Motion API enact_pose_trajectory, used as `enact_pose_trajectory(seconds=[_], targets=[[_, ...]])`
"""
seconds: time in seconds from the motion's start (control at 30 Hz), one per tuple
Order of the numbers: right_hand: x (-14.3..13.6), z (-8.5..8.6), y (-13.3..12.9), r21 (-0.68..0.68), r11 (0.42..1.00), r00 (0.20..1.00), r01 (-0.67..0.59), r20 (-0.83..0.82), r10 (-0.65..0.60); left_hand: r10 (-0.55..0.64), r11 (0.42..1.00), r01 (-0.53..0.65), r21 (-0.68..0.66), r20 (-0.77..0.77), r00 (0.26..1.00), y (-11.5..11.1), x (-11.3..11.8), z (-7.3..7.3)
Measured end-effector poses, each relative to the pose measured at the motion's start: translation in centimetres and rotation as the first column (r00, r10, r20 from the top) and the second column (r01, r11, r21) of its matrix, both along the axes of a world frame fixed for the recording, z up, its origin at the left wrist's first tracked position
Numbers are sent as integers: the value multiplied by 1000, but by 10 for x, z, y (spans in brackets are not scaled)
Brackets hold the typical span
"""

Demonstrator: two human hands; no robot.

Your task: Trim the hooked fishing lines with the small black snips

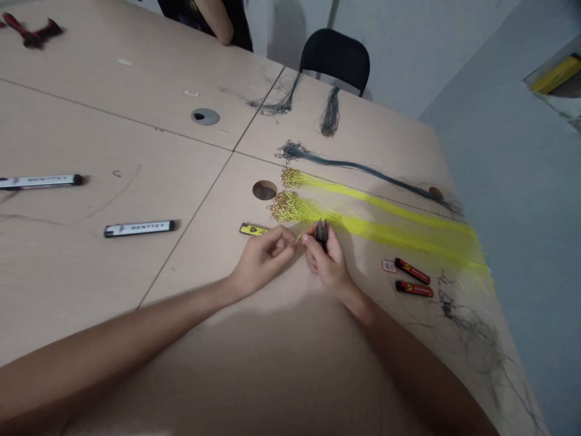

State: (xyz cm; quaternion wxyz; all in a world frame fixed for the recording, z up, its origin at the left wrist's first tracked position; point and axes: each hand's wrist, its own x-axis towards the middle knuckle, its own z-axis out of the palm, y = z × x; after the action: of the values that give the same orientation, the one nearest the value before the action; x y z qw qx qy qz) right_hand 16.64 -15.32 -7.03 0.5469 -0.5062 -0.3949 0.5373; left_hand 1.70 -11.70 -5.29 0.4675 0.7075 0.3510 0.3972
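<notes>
Pale wooden desk (136, 290) made of joined panels with round cable holes, set against a grey wall beside a black chair (336, 54); another person's arm (218, 21) at the far edge. No containers, only loose goods: two bundles of yellow line (385, 227) tipped with gold hooks, dark line (363, 166), two red tubes (413, 280), and a black-and-white tube (140, 228) reading "BENTTEY". Near the front bundle, left hand (263, 257) pinching a thin line, right hand (329, 260) closed around small dark snips (322, 231).
</notes>
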Motion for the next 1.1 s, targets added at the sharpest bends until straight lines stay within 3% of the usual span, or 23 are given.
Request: enact_pose_trajectory(seconds=[0.37,0.67,1.1], targets=[[0,1,2,14,997,996,80,-32,-79,9,1000,-9,19,-8,1000,0,0,2],[1,-5,2,21,998,998,55,-9,-55,6,1000,-6,-13,3,1000,-1,0,1],[1,-1,1,2,999,999,33,-7,-33,-2,1000,2,17,-11,1000,0,0,1]])
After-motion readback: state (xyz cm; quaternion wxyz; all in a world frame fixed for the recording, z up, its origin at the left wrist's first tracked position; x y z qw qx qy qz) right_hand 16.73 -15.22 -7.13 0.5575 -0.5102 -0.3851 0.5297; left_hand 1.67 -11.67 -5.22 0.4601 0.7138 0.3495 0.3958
